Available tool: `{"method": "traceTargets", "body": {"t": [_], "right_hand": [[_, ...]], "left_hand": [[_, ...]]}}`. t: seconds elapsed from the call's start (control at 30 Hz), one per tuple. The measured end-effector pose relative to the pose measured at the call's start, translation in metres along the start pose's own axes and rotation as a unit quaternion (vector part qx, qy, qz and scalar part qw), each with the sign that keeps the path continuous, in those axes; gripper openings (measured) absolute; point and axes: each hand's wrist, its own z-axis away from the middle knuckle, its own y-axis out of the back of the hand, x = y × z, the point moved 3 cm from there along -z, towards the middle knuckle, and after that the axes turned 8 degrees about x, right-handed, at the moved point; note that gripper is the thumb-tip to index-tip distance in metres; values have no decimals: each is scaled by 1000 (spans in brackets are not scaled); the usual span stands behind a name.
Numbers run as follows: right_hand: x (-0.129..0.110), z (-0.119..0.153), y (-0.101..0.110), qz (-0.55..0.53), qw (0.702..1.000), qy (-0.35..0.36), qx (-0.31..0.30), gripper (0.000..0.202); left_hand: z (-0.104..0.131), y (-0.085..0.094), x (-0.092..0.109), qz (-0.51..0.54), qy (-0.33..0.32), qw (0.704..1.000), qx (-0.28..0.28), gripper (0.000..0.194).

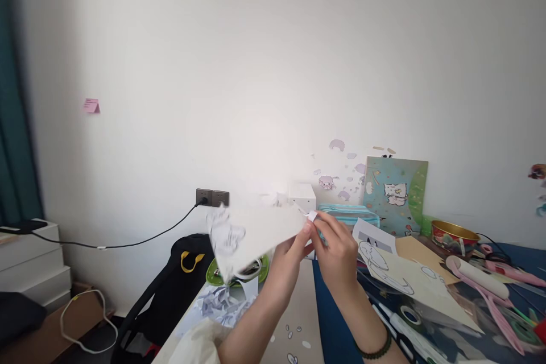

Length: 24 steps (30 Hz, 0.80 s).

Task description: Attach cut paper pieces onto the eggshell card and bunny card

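Left hand (292, 256) pinches sheet (260, 233) corner, right hand (340, 247) pinches strip (313, 216) beside it, likely bracing each other, above surface (303, 296) toward far edge.

The drawers (38, 261) are standing at far left. The paper scraps (222, 304) are lying before the tray (212, 276). Right of them, the picture board (413, 182) is standing before the wall (273, 68), the tin (453, 234) is sitting to its right, and the lint roller (480, 280) is lying before the tin.
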Motion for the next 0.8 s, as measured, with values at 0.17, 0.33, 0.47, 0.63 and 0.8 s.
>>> {"method": "traceTargets", "body": {"t": [0.17, 0.33, 0.47, 0.63, 0.8], "right_hand": [[-3, 0, -4, -50, 997, -42, -28, 17], [18, -4, -2, -145, 943, -291, -68, 28], [40, -5, -1, -211, 871, -437, -81, 36], [51, -6, -2, -285, 819, -489, -95, 37], [58, -12, 6, -270, 828, -480, -101, 35]], "left_hand": [[4, 12, 1, -139, 67, 985, 83, 39], [4, 13, 14, -159, 49, 984, 63, 45], [2, 14, 21, -173, 56, 983, 31, 43], [6, 20, 37, -246, 64, 967, 21, 37], [4, 30, 44, -309, 102, 945, -38, 30]]}}
